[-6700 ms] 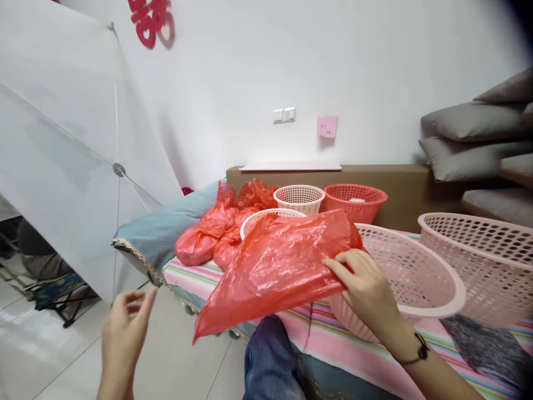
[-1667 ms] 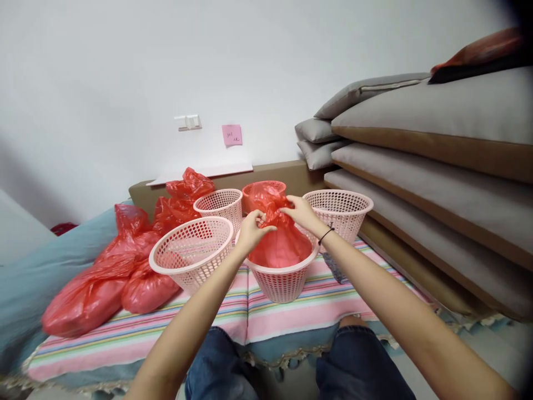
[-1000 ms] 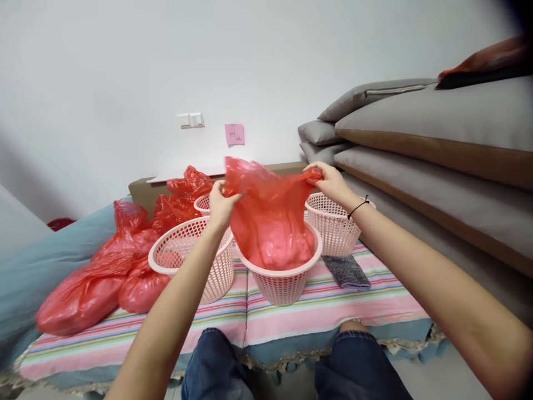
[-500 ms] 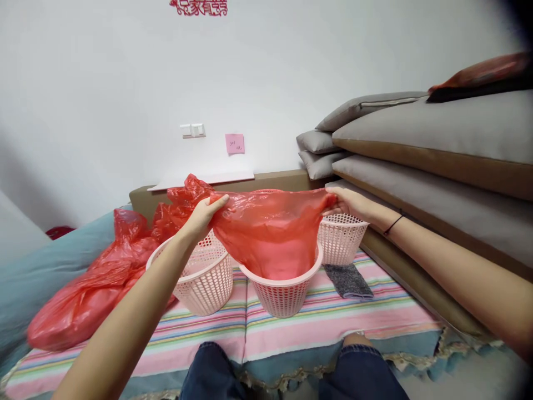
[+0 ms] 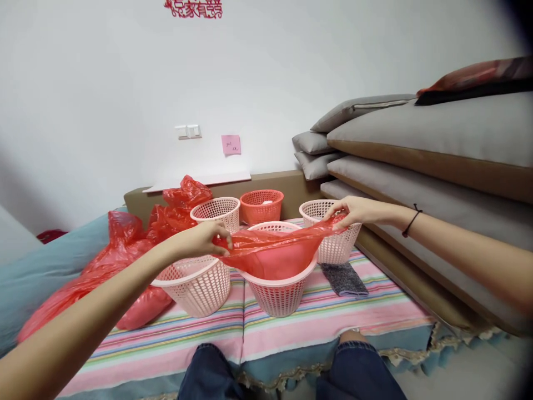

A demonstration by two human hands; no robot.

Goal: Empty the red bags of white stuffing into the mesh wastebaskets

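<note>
A red plastic bag [image 5: 275,256] hangs inside a pink mesh basket [image 5: 278,294] on the striped cloth [image 5: 316,319]. My left hand [image 5: 199,240] pinches the bag's left edge. My right hand [image 5: 353,211] pinches its right edge, just above another pink basket [image 5: 333,250]. The bag's mouth is stretched wide and low across the basket rim. Both hands are closed on the plastic.
A third pink basket [image 5: 195,284] stands left of the lined one; a pale one [image 5: 216,211] and an orange one [image 5: 261,205] stand behind. Filled red bags [image 5: 125,244] lie at left. A grey cloth [image 5: 343,279] lies at right, beside stacked grey cushions [image 5: 416,150].
The bag was lifted out of the basket and pulled open wide between both hands. Both hands have now dropped, bringing the stretched mouth down to the basket rim.
</note>
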